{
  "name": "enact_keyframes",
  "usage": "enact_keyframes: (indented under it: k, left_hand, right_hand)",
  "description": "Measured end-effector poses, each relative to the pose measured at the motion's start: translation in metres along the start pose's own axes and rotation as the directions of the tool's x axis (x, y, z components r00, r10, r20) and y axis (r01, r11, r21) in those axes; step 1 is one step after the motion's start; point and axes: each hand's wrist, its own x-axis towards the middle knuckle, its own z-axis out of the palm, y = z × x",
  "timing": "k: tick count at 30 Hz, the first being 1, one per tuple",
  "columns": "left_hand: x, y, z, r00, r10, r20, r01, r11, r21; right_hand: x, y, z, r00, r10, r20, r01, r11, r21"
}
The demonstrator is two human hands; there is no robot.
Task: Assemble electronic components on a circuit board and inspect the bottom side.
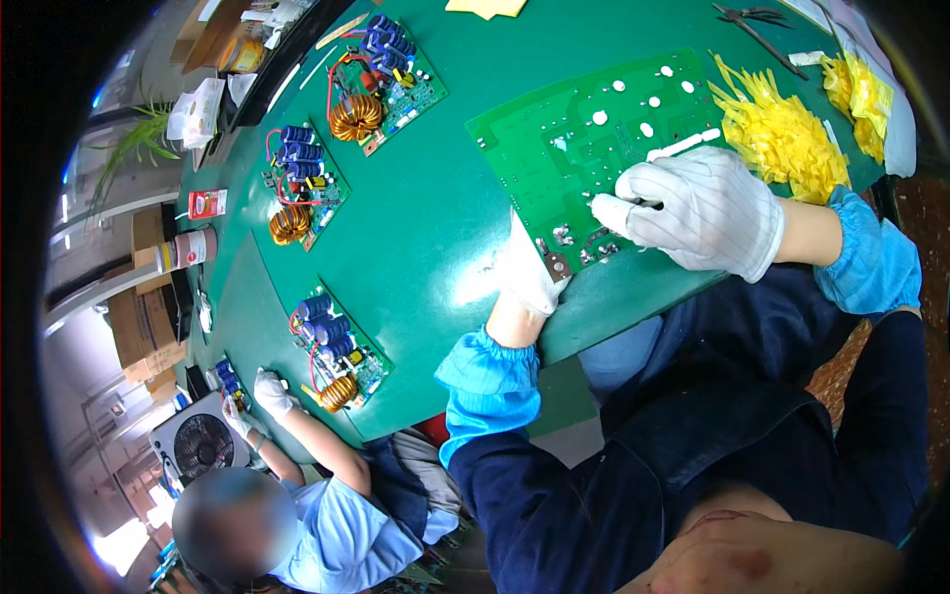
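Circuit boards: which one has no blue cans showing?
The big board beside the yellow strips, under the person's right hand. Its flat green face shows white blobs, while the other boards all show blue cans.

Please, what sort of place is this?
Probably an electronics assembly workshop: a green circuit board lies under the gloved right hand, and boards crowded with components rest on the green table.

Large green circuit board (584, 158): one. Component-covered boards (386, 84): four. Yellow strip heaps (787, 134): two. Wearer's gloved hands (698, 213): two. Fan (204, 443): one.
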Motion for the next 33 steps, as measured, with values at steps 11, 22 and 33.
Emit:
enact_keyframes:
  k: [11,22,33]
  left_hand:
    - [0.001,0.001,-0.001,0.995,-0.042,0.092,0.052,0.993,-0.110]
    - [-0.004,-0.022,-0.021,0.983,0.148,0.107,-0.170,0.954,0.247]
    - [-0.001,-0.027,-0.033,0.995,0.045,0.092,-0.061,0.983,0.174]
  right_hand:
    - [-0.001,-0.005,0.004,0.999,-0.004,-0.033,0.004,1.000,0.002]
    - [-0.002,0.009,-0.019,0.970,0.241,-0.037,-0.225,0.943,0.246]
    - [-0.054,0.090,-0.010,0.555,0.831,-0.029,-0.523,0.375,0.766]
